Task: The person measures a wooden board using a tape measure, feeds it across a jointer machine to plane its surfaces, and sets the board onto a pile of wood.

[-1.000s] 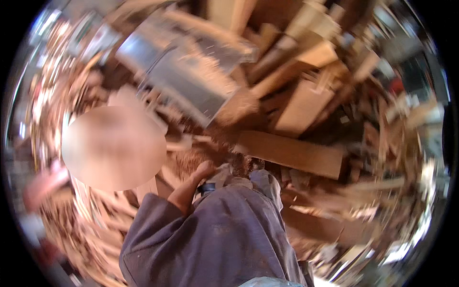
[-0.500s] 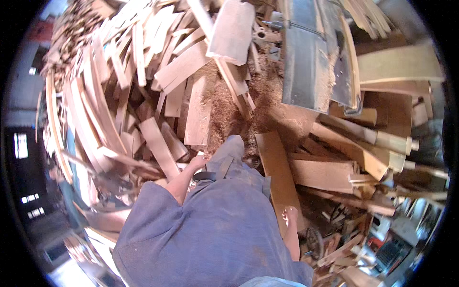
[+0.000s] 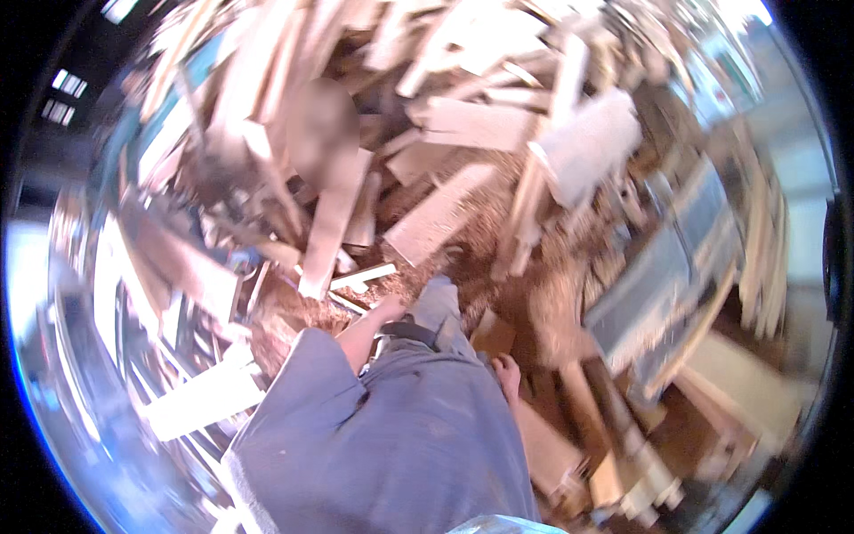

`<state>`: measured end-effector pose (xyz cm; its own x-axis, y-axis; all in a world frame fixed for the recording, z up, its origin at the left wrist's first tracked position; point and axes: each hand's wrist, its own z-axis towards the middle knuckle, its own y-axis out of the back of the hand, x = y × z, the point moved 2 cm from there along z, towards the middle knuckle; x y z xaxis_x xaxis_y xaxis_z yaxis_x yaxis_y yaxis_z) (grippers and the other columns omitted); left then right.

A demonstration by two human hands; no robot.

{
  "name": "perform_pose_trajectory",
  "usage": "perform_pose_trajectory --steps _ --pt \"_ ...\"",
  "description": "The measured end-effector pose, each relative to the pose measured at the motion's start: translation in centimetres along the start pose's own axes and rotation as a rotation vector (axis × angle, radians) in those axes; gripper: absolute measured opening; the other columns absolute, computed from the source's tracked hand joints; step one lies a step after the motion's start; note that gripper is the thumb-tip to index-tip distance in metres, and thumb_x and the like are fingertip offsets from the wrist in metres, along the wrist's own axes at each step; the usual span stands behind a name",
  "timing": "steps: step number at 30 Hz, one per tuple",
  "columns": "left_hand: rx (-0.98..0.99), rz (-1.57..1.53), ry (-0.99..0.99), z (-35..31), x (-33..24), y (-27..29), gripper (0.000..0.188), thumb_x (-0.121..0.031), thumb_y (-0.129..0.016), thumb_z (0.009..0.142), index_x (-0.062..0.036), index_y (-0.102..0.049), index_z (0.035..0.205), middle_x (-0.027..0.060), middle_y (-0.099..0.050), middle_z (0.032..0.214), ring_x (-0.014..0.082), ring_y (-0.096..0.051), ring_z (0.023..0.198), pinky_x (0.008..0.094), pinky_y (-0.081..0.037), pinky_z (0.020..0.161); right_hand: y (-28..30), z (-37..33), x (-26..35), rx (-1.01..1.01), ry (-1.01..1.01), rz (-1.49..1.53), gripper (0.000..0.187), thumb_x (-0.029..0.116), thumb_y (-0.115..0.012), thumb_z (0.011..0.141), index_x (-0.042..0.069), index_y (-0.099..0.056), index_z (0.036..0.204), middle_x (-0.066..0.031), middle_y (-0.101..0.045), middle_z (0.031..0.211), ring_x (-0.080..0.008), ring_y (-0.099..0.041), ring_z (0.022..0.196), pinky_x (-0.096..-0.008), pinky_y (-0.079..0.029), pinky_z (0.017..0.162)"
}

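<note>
My left hand (image 3: 388,309) hangs by the front of my grey trousers (image 3: 438,307), beside a dark belt-like band (image 3: 409,331). Its fingers are smeared by motion, and nothing shows in it. On the other side, my right hand (image 3: 507,372) is low by my hip with loosely bent fingers slightly apart and nothing visible between them. Just beyond it lies a short brown board (image 3: 494,335), partly hidden by my body; whether they touch I cannot tell. Thin pale offcuts (image 3: 365,278) lie on the sawdust ahead of my left hand.
Loose planks (image 3: 334,222) pile up ahead and to the left. A wide pale slab (image 3: 592,147) rests ahead right, near a grey metal machine table (image 3: 654,267) dusted with sawdust. More boards (image 3: 551,449) lie at my right. Sawdust (image 3: 480,214) covers the ground ahead.
The view has swung to the left, so the planks and machine table sit further right and turned. My right hand has come forward beside my hip. The picture is more blurred.
</note>
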<state>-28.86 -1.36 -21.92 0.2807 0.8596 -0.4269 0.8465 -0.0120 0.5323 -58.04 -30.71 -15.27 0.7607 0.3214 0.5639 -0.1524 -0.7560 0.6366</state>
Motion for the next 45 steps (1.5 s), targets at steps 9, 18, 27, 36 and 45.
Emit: perform_pose_trajectory --steps 9,18,27,36,45 --pt "-0.395 -0.571 0.264 0.2 0.0 2.5 0.056 -0.04 -0.07 0.077 0.0009 -0.07 0.116 0.0292 -0.071 0.11 0.0417 -0.07 0.106 0.0477 -0.055 0.093 0.6 13.3 -5.1 0.394 0.096 0.053 0.047 0.039 -0.068 0.092 0.003 -0.07 0.123 -0.0174 -0.074 0.114 -0.0314 -0.07 0.107 -0.0406 -0.053 0.094" --pt "-0.519 -0.437 0.322 -6.5 0.4 -2.4 0.042 -0.03 -0.069 0.081 -0.0021 -0.068 0.113 0.0276 -0.072 0.102 0.0429 -0.071 0.094 0.0502 -0.057 0.082 4.7 21.5 -1.9 0.394 0.249 -0.051 0.031 0.028 -0.068 0.091 -0.002 -0.073 0.099 -0.0086 -0.07 0.082 -0.0178 -0.065 0.073 -0.0337 -0.053 0.067" --pt "-0.295 -0.688 0.58 -12.2 2.4 -16.2 0.047 -0.04 -0.076 0.077 -0.0016 -0.076 0.105 0.0226 -0.074 0.106 0.0383 -0.072 0.1 0.0463 -0.055 0.084 4.4 16.2 -10.2 0.36 0.369 -0.097 0.025 0.017 -0.065 0.089 0.0 -0.073 0.104 -0.0102 -0.071 0.092 -0.0219 -0.068 0.086 -0.0343 -0.054 0.076" --pt "-0.398 -0.657 0.511 -9.4 0.9 -12.8 0.035 -0.031 -0.062 0.08 -0.0031 -0.075 0.096 0.0245 -0.073 0.092 0.0412 -0.071 0.087 0.0479 -0.057 0.078 10.7 8.1 0.6 0.16 0.34 -0.122 0.036 0.026 -0.064 0.094 0.001 -0.068 0.121 -0.0233 -0.07 0.119 -0.0398 -0.065 0.114 -0.0441 -0.052 0.093" --pt "-0.394 -0.798 0.283 -4.4 0.6 -10.3 0.028 -0.021 -0.067 0.079 0.0058 -0.067 0.086 0.0163 -0.069 0.076 0.0266 -0.066 0.069 0.0405 -0.051 0.065 16.0 1.8 8.4 -0.009 0.107 0.124 0.041 0.025 -0.058 0.09 0.005 -0.07 0.123 -0.0226 -0.072 0.113 -0.0354 -0.066 0.115 -0.0395 -0.049 0.1"
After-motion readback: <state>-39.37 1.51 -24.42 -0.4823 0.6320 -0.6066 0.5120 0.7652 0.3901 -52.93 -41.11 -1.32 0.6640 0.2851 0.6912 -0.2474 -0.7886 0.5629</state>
